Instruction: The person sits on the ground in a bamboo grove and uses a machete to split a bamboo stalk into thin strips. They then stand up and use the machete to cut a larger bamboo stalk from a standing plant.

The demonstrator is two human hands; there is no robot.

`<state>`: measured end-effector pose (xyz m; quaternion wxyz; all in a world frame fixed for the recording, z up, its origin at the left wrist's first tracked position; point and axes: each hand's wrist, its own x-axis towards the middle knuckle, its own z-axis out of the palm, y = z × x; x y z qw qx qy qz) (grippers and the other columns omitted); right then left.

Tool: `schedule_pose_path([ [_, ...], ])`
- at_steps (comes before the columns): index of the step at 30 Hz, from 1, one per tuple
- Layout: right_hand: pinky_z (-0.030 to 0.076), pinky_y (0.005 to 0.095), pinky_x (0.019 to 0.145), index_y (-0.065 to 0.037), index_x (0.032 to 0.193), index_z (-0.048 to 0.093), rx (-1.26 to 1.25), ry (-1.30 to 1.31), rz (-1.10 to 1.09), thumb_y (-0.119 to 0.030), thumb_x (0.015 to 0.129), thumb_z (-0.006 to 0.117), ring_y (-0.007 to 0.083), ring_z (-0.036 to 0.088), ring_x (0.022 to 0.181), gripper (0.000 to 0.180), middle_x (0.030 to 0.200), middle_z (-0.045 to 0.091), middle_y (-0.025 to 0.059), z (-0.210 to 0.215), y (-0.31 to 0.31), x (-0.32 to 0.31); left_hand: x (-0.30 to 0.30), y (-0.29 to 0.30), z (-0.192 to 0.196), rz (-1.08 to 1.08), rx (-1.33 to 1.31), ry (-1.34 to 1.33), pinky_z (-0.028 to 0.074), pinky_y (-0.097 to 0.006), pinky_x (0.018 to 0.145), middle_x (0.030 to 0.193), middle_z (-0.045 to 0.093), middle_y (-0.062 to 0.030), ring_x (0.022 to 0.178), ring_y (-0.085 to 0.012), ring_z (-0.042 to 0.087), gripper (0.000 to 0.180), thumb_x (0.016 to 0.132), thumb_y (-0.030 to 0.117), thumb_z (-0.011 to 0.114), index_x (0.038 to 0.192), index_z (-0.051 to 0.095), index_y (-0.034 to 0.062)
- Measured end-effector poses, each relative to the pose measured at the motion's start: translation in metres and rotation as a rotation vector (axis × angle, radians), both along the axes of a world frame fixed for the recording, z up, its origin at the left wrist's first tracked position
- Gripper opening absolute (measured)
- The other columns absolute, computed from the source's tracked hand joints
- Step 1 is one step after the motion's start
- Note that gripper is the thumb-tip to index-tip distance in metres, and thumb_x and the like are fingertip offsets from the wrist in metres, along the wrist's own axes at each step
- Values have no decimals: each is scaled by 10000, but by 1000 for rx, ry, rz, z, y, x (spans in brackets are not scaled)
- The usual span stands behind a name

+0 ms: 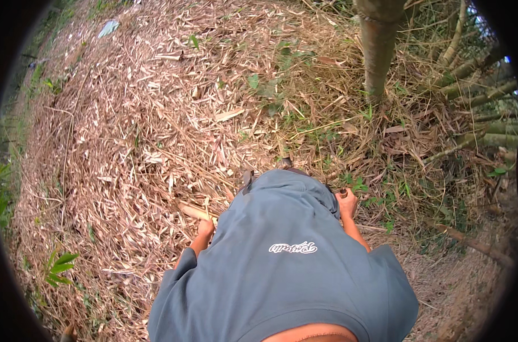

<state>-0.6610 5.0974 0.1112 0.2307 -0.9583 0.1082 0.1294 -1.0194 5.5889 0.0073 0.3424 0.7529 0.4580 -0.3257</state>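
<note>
The right hand (pixel 346 203) is closed around a small dark handle-like object (pixel 342 191), at about four o'clock from centre. The left hand (pixel 205 228) hangs at seven o'clock over dry straw-coloured bamboo leaf litter (pixel 128 142), its grip hidden. A firm hold suits work near the green-brown bamboo stem (pixel 378 51) at one o'clock.

Soft, even daylight is falling across the whole scene, and nothing is casting a hard shadow. The dry leaf litter (pixel 156 131) is reading warm and slightly washed out toward 10 o'clock. Small patches of sky are blowing out to white-blue between the stalks at 2 o'clock. A black circular vignette is closing in around the rim, heaviest at 9 and 3 o'clock. Fisheye distortion is bending the bamboo trunk (pixel 378 51) at 1 o'clock and curving the ground outward. Detail is staying sharp at centre and is smearing toward the edges. The grey shirt (pixel 281 268) is showing flat, shadowless tone.
</note>
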Motion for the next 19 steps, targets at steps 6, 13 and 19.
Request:
schedule_pose_path([
  [6, 527, 494, 834, -122, 1100, 729, -364, 226, 202, -376, 815, 719, 398, 669, 978, 382, 1062, 714, 206, -42, -57, -36, -87, -123, -13, 732, 127, -44, 527, -450, 706, 884, 722, -226, 780, -342, 713, 472, 908, 398, 555, 991, 718, -38],
  [13, 526, 500, 850, -112, 1136, 719, -509, 290, 448, -408, 807, 724, 398, 661, 1018, 442, 1090, 710, 205, -14, 6, 17, 2, -46, -18, 939, 74, -108, 482, -477, 980, 1122, 682, -289, 1131, -411, 642, 615, 858, 486, 618, 1213, 639, -15],
  [19, 532, 482, 899, -128, 1221, 687, -484, 327, 625, -467, 803, 732, 385, 650, 1103, 540, 1117, 700, 227, -8, 64, 58, 6, -50, 37, 1376, -54, -247, 491, -414, 998, 1274, 610, -307, 1130, -302, 665, 976, 842, 610, 650, 1506, 311, -20],
])
